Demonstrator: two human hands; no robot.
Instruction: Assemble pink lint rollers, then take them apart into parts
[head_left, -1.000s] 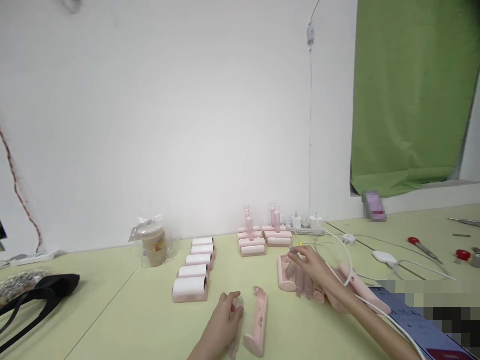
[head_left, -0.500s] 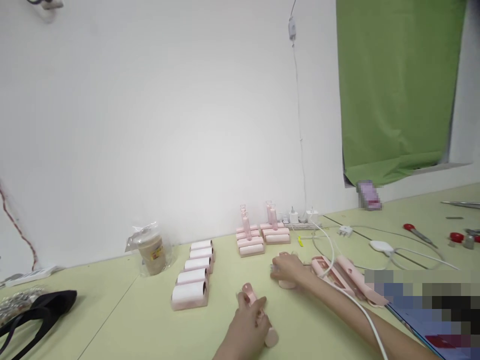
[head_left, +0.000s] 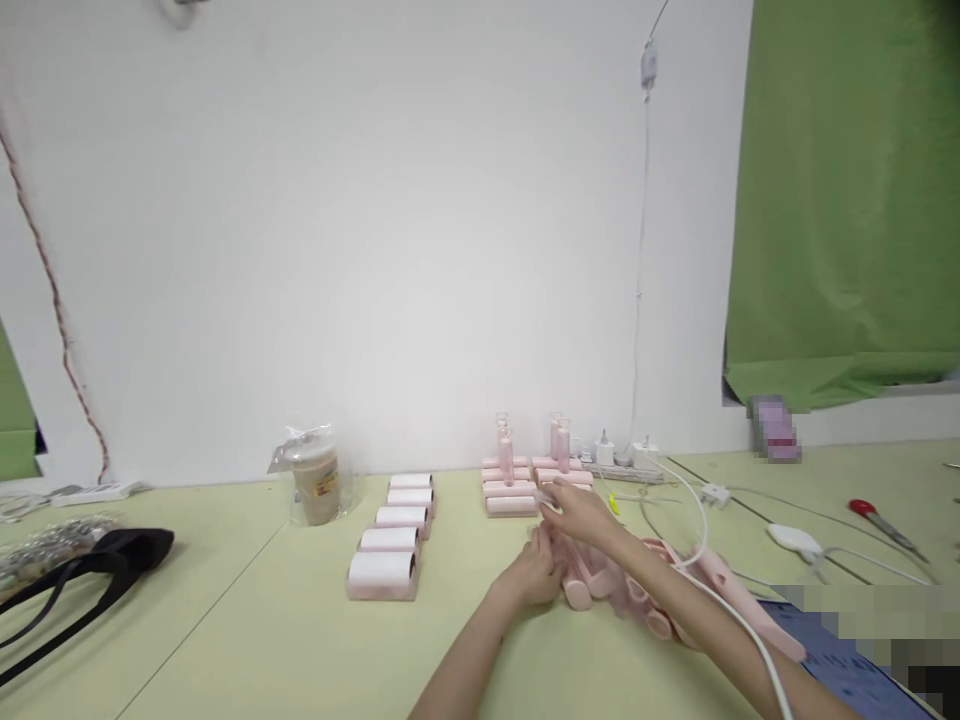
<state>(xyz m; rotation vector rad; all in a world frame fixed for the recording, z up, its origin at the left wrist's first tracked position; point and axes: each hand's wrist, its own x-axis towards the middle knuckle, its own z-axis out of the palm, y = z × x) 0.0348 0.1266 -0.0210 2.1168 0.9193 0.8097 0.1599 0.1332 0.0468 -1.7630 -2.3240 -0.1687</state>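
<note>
My left hand (head_left: 534, 568) is closed around the upper part of a pink plastic handle (head_left: 576, 590), its round end toward me. Just beyond, my right hand (head_left: 579, 512) pinches a small pale, clear-looking piece (head_left: 543, 496) whose kind I cannot make out. That hand is in front of pink lint rollers (head_left: 511, 506), some with short clear-pink handles standing upright. More pink plastic parts (head_left: 637, 592) lie beside the left hand, partly hidden by my right forearm. At left runs a row of white sticky rolls (head_left: 381, 570) in pink covers.
A bagged cup (head_left: 315, 485) stands by the wall. A power strip (head_left: 630, 474) with plugs and white cables lies behind, one cable crossing my right forearm. Red-handled scissors (head_left: 885, 525) are at right, a black strapped item (head_left: 112, 560) at left.
My left hand has moved forward, bringing the pink handle beside the other pink parts. My right hand has left the spot there and reached toward the lint rollers. The view has turned left.
</note>
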